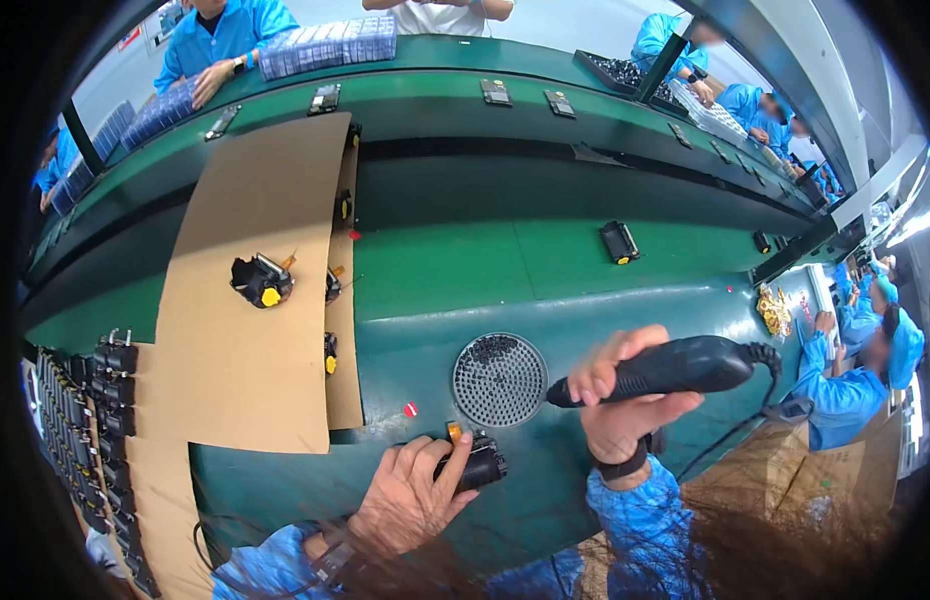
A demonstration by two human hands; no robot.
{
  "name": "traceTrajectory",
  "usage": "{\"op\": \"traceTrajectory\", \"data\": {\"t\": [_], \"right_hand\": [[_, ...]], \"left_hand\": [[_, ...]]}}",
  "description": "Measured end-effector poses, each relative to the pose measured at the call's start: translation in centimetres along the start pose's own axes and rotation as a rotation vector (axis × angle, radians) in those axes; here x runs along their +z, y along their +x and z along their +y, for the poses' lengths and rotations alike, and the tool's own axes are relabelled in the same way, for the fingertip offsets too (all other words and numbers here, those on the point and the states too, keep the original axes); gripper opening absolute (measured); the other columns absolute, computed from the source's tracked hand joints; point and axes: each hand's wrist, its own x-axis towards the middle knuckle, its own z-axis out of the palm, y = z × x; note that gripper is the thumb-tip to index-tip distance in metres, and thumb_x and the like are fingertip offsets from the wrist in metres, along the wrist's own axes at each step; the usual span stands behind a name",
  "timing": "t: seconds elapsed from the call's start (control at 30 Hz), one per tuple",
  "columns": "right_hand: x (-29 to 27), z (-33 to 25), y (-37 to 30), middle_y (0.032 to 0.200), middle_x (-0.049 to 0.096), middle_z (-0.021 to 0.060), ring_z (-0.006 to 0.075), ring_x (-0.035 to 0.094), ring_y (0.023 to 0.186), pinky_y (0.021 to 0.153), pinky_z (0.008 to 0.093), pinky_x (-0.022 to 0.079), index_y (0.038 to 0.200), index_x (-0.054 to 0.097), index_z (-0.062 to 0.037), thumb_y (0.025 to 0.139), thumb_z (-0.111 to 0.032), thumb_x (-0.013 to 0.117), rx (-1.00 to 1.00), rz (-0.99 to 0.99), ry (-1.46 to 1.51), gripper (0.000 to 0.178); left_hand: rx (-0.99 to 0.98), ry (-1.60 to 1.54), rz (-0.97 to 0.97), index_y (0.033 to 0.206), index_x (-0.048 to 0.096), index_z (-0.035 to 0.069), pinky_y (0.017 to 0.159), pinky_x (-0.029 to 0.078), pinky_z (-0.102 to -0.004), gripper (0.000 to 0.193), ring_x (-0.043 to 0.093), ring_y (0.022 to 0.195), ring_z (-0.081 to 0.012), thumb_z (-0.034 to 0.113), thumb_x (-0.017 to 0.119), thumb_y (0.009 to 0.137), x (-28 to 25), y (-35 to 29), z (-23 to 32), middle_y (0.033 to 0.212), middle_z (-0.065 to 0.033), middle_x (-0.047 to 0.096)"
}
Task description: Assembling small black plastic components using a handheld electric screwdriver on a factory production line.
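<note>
My right hand [625,395] is wrapped round a black corded electric screwdriver [685,368], raised above the green table with its tip toward the left. That tip is at the right rim of a round grey perforated dish [501,400], which has small black screws [493,349] gathered in its upper part. Nearer to me, my left hand [415,490] grips a small black device housing [482,466] against the table. An orange flex cable [455,432] sticks up from the housing beside my fingertips.
A cardboard sheet [245,370] carries a black part with a yellow disc [263,281]. Rows of black housings [115,400] line the left. Another housing [619,243] lies farther back. The screwdriver's cord [725,440] hangs at right. Circuit boards [496,93] lie on the far belt; co-workers in blue sit around.
</note>
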Motion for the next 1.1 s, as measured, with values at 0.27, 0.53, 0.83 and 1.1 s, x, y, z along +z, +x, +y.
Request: {"op": "traceTrajectory", "data": {"t": [0.27, 0.53, 0.83, 1.1], "right_hand": [[-0.2, 2.3, 0.5, 0.067, 0.049, 0.0028, 0.0129, 0.048, 0.053, 0.05, 0.0292, 0.045, 0.101, 0.046, -0.007, 0.078, -0.094, 0.044, 0.004, 0.006, -0.108, 0.09], [0.1, 2.7, 0.6, 0.066, 0.049, 0.0026, 0.0136, 0.049, 0.053, 0.049, 0.0294, 0.045, 0.1, 0.046, -0.008, 0.077, -0.095, 0.045, 0.037, 0.042, -0.106, 0.09], [-0.9, 2.4, 0.5, 0.066, 0.044, 0.0003, 0.0114, 0.045, 0.05, 0.046, 0.0256, 0.041, 0.097, 0.042, -0.0103, 0.079, -0.092, 0.048, 0.033, 0.009, -0.111, 0.084], [0.0, 2.2, 0.5, 0.067, 0.045, 0.0002, 0.0116, 0.045, 0.05, 0.047, 0.027, 0.041, 0.101, 0.044, -0.0088, 0.078, -0.094, 0.045, -0.039, 0.029, -0.162, 0.088]], "left_hand": [[0.061, -0.086, 0.039, 0.139, 0.057, 0.004, 0.092, 0.048, -0.0423, 0.063, 0.054, 0.119, -0.0276, 0.037, 0.075, 0.088, 0.0, 0.1, -1.4, 0.126, -0.0097, 0.057], [-0.002, -0.116, -0.002, 0.136, 0.058, 0.003, 0.094, 0.045, -0.0443, 0.062, 0.053, 0.122, -0.0288, 0.032, 0.08, 0.086, -0.7, 0.4, -1.0, 0.125, -0.0108, 0.055], [-0.021, -0.133, 0.013, 0.142, 0.054, 0.004, 0.096, 0.045, -0.0409, 0.061, 0.053, 0.123, -0.0285, 0.034, 0.071, 0.092, -0.4, -0.2, -0.3, 0.132, -0.0113, 0.056], [-0.005, -0.181, -0.018, 0.146, 0.051, 0.006, 0.097, 0.044, -0.0402, 0.063, 0.051, 0.125, -0.0279, 0.036, 0.069, 0.093, -1.3, -0.4, -0.8, 0.138, -0.0109, 0.055]]}}
